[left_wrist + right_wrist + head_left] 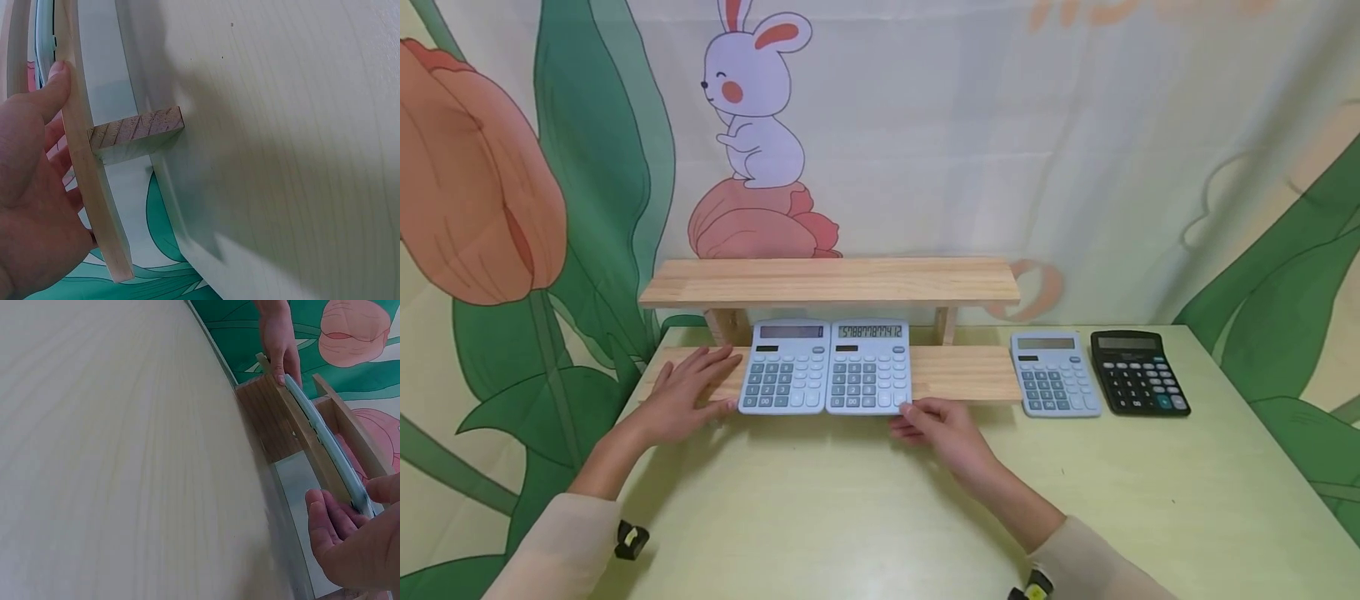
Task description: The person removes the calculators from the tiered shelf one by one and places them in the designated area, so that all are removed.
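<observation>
Sleeves [561, 546]: pale, reaching in from in front of the wooden shelf [827, 282], with a small black piece [632, 540] at each cuff
Left hand [688, 393]: resting loosely spread on the left end of the shelf's lower board, with thumb just beside the left calculator [784, 367]; cannot tell if touching it
Right hand [951, 437]: pinching the right calculator [869, 367] at its near right corner, by the shelf's front edge, thumb uppermost, well apart from the left hand
Calculators on shelf: light blue, side by side on the lower board; showing a long row of digits on the right one
Third calculator [1055, 375]: light blue, just right of the shelf
Black calculator [1138, 373]: farther right of the shelf
Table [850, 508]: pale, under the shelf
Curtain [925, 142]: printed with a rabbit [756, 108], behind the shelf
</observation>
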